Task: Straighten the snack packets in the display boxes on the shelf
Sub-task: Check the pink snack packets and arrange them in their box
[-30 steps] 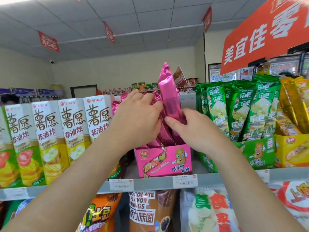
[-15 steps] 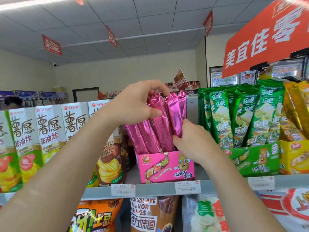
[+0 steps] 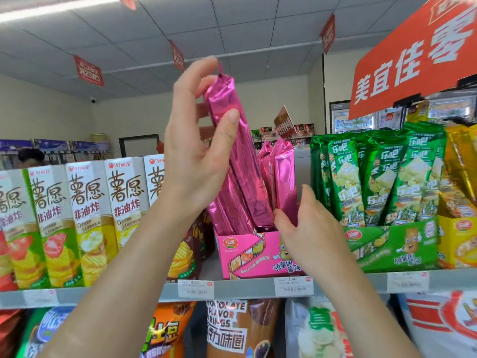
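Head camera is on the top shelf [image 3: 245,289]. The pink display box [image 3: 254,254] stands on it, printed with a film strip, a cartoon potato and the 乐吧 logo.

Inside the box, the leaning packets [image 3: 223,213] tilt to the left, and the upright packets [image 3: 282,174] stand at the right side. The left hand [image 3: 196,151] has the raised packet [image 3: 233,140] high above the box. Its thumb presses the front, its fingers curl behind the top, and the packet's lower end is down by the box's open top. That packet is plain, glossy magenta foil, long and narrow, creased, with a crimped top seam.

The right hand [image 3: 309,228] is low at the box. Its thumb and fingers pinch the base of the upright packets.

Just to the right is the green display box [image 3: 392,246], packed with green packets [image 3: 382,177] marked 乐吧. Beyond it, the yellow box [image 3: 456,244] holds gold packets [image 3: 462,161].

To the left stands a row of white cartons [image 3: 85,215] reading 薯愿 非油炸, with 好丽友 at the top. The price tags on the shelf edge read 8.50 [image 3: 195,288] and 2.50 [image 3: 293,286]. The red sign [image 3: 413,55] overhead shows 美宜佳零. On the shelf below, a brown bag [image 3: 232,329] reads FLAVOR RINGS.
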`<state>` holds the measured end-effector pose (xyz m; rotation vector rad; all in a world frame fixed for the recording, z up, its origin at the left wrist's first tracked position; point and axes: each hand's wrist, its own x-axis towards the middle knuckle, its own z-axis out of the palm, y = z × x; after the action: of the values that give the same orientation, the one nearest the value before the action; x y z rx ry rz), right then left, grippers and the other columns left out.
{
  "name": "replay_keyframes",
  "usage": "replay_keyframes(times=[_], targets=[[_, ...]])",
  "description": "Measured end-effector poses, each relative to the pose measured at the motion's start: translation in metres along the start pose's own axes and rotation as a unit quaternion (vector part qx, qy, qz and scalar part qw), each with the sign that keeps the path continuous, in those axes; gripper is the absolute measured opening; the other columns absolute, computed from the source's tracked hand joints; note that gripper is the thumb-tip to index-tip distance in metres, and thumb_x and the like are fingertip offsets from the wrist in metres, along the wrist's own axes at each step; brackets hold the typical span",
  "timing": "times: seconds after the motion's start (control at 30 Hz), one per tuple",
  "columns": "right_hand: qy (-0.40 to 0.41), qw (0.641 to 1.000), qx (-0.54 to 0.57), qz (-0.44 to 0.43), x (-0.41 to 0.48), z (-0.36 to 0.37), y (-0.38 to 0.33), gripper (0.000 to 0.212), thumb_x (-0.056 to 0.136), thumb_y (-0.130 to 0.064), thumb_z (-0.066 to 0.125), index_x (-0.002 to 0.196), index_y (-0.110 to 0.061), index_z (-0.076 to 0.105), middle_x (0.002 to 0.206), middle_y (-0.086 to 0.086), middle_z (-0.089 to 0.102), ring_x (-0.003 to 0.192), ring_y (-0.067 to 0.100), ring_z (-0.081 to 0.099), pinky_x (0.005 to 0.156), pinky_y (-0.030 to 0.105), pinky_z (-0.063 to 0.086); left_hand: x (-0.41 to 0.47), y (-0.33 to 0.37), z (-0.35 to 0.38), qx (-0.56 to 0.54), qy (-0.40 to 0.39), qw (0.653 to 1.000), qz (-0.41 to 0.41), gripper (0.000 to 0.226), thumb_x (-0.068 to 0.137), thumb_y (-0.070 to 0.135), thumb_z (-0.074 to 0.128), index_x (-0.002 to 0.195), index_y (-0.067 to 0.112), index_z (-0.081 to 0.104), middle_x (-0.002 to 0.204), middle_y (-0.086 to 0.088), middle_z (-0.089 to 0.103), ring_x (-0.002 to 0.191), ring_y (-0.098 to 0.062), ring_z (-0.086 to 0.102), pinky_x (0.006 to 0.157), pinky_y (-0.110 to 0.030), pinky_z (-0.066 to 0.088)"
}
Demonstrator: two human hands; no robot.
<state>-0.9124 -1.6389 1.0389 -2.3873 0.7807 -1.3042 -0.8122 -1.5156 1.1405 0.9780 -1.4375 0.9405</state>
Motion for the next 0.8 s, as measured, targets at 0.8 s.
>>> replay_keyframes(times=[0.8], targets=[[-0.196, 0.868, 0.451, -0.07, -0.125, -0.001, 0.03, 0.045, 0.077, -0.057, 0.069, 0.12, -0.056, 0.057, 0.113, -0.018, 0.071, 0.104, 0.002, 0.067, 0.082, 0.011, 0.05, -0.117, 0.05, -0.017, -0.276, 0.179, 0.865, -0.379, 0.018, 0.085, 0.022, 0.063, 0.077, 0.016, 0.078, 0.078, -0.001, 0.067, 0.068, -0.008, 0.061, 0.06, -0.02, 0.051]])
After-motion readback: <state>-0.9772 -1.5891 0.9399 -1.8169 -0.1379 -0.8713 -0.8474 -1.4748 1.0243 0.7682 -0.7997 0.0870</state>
